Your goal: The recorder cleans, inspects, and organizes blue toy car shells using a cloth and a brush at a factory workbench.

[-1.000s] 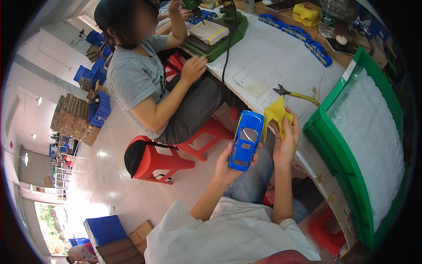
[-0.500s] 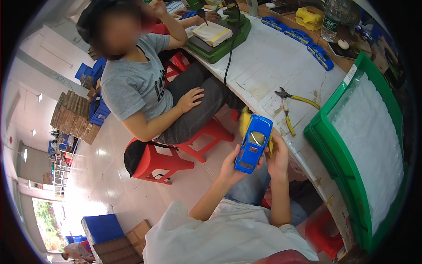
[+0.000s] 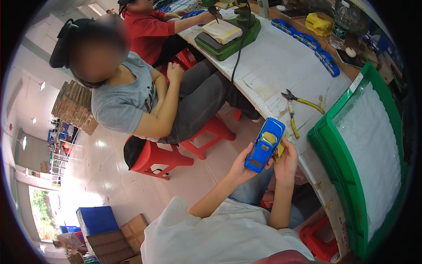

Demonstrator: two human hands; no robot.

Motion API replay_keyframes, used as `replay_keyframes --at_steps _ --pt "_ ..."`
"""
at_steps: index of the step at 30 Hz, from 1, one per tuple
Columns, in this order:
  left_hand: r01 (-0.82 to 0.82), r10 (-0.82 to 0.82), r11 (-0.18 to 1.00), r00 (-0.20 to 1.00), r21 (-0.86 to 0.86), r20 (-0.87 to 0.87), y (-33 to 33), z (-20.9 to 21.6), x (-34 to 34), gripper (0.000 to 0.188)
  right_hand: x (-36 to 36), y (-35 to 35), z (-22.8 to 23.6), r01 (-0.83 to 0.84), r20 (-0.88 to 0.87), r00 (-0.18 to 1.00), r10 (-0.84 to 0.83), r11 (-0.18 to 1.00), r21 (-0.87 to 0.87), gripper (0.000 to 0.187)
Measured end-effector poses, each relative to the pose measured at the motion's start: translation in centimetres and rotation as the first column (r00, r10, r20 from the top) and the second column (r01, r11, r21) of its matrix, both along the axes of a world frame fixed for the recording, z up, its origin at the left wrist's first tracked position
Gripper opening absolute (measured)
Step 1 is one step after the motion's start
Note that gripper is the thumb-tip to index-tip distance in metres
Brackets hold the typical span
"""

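Note:
A blue toy car body (image 3: 266,145) with window openings is held up over my lap, close to the table's near edge. My left hand (image 3: 244,166) grips its lower left side. On the other side, my right hand (image 3: 286,160) has its fingers closed on a thin yellow piece (image 3: 280,150), which looks like cloth and lies against the car's right flank. Part of that piece and some of my fingertips are hidden behind the car. Yellow also shows through the car's windscreen opening.
Yellow-handled cutting pliers (image 3: 302,108) lie on the white table (image 3: 263,72). A green crate (image 3: 338,171) with plastic-wrapped white contents stands at right. Several blue toy cars (image 3: 327,62) line the far side, near a bottle (image 3: 340,26). A seated person (image 3: 127,97) is at left, beside a green machine (image 3: 228,50).
The yellow piece no longer sticks out past the car's upper left. Both hands and the car sit slightly further right in view. The neighbouring person has leaned back and lowered a raised hand.

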State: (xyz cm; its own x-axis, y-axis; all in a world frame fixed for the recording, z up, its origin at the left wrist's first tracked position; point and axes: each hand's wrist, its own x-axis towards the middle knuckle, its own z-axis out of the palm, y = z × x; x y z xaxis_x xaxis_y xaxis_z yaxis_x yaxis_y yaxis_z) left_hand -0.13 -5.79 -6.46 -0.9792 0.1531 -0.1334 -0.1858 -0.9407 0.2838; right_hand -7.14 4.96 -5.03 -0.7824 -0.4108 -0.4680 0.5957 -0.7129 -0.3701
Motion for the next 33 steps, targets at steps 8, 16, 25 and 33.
replay_keyframes --at_steps 8,16,25,33 --pt "0.016 -0.015 0.999 1.000 -0.035 0.018 0.2 0.2 0.2 0.049 0.1 0.6 0.2 -0.082 -0.084 0.993 0.083 0.997 0.012 0.029" --pt "0.028 -0.028 0.999 1.000 -0.016 0.012 0.3 -0.1 0.1 0.050 0.2 0.7 0.1 -0.044 -0.058 0.997 0.045 0.999 0.014 0.029" --pt "0.050 -0.048 0.997 0.998 -0.055 0.032 -0.3 -0.5 0.2 0.050 0.0 0.6 -1.8 -0.073 -0.028 0.997 0.073 0.997 0.018 0.025" --pt "0.061 -0.060 0.998 0.997 -0.024 0.037 -0.3 -0.2 0.2 0.050 0.6 1.1 -0.8 -0.135 -0.144 0.981 0.133 0.991 -0.007 0.024"
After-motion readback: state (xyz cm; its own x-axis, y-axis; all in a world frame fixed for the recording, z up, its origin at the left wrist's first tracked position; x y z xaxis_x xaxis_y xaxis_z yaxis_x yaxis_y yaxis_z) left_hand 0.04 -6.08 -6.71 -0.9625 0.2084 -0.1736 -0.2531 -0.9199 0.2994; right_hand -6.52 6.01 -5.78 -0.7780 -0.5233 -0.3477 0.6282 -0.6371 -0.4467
